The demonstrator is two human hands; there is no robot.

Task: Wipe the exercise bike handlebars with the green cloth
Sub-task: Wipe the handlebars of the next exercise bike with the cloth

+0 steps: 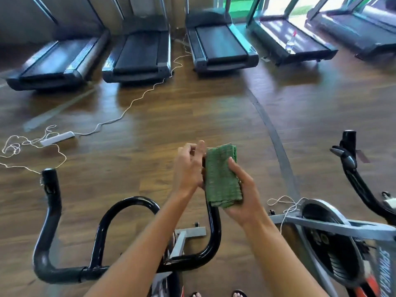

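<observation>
The folded green cloth [222,179] is held upright in front of me, above the black handlebars [128,211] of the exercise bike. My right hand [244,196] grips the cloth from the right and below, thumb over its front. My left hand [188,166] touches the cloth's left edge with loosely bent fingers. The cloth covers the top of the right handlebar upright, whose lower part [214,232] shows beneath it. The left bar end [50,183] rises at the left.
A second bike with its flywheel [330,239] and black handlebar [351,168] stands close at the right. Several treadmills [139,52] line the far wall. A white power strip [56,138] and loose cord lie on the wooden floor at the left.
</observation>
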